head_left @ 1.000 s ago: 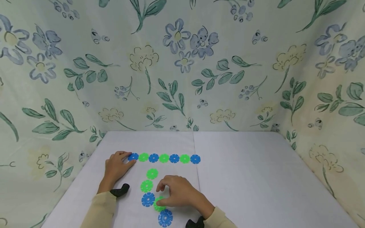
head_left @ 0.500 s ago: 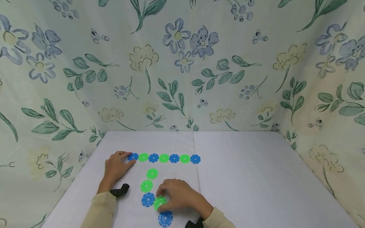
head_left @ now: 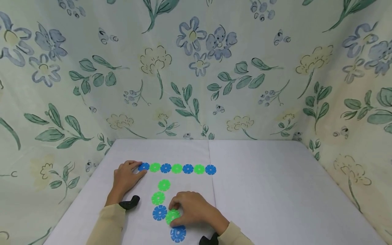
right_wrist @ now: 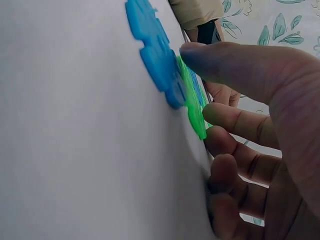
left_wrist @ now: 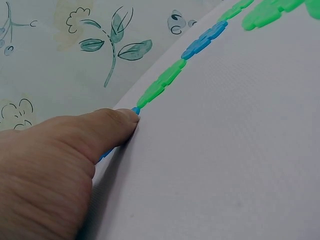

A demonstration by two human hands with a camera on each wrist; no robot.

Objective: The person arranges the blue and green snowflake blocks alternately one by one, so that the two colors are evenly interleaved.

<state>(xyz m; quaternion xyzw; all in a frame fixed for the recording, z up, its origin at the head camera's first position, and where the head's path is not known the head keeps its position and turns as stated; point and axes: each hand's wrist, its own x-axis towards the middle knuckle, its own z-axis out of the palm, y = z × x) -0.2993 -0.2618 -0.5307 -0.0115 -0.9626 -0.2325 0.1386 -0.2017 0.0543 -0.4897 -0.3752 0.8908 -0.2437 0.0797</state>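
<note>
A row of alternating blue and green flower-shaped discs [head_left: 177,168] lies flat on the white table [head_left: 269,190]. My left hand [head_left: 126,177] rests flat at the row's left end. Its thumb [left_wrist: 112,127] and forefinger touch the end blue disc [head_left: 143,166], whose edge [left_wrist: 136,110] shows past the thumb in the left wrist view. My right hand [head_left: 193,209] has its fingers curled on a loose green disc [head_left: 172,216] [right_wrist: 194,102]; the thumb [right_wrist: 225,60] and fingers [right_wrist: 235,122] pinch its rim. That disc lies against a blue disc [head_left: 159,212] [right_wrist: 155,50].
Two more green discs [head_left: 164,185] [head_left: 158,198] lie between the row and my right hand, and another blue disc [head_left: 178,233] sits near the table's front edge. Flowered cloth [head_left: 196,68] walls the table on three sides. Black wrist mounts [head_left: 130,203] [head_left: 208,240] sit near both cuffs.
My right hand's fingers have drawn in over the green disc, nudging it slightly away from me beside the blue one. The left hand has stayed at the row's end.
</note>
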